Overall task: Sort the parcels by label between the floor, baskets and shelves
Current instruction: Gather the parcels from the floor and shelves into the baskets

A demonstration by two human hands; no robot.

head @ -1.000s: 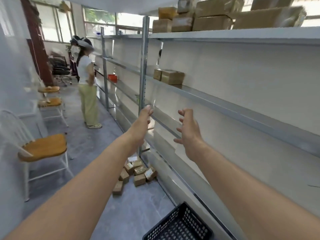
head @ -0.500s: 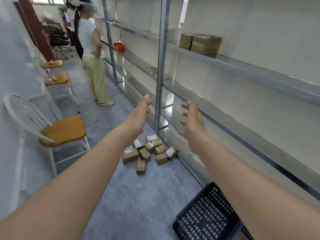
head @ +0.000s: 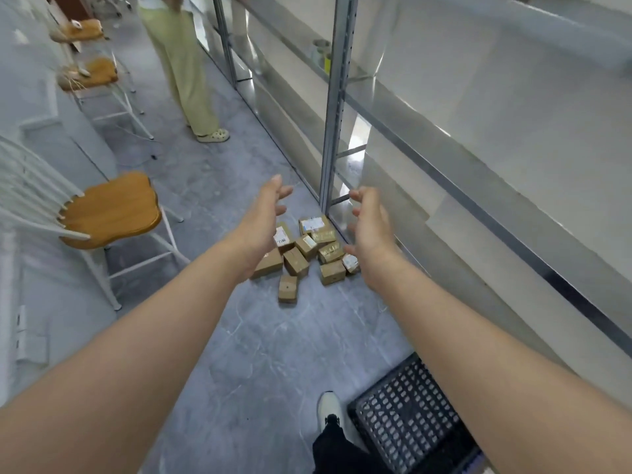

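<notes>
Two empty hands are out front: the left hand (head: 263,217) and the right hand (head: 371,230) each show a loose, wide-open grip, fingers spread, nothing held. Both are well clear of the heap of small brown parcels (head: 307,249) on the grey floor (head: 260,354) at the foot of the shelf upright (head: 333,114). This looks like the reach for a first pick, so the next move calls for stooping, closing on one box and reading its white label before choosing the shelves (head: 478,172) or the black basket (head: 393,405).
</notes>
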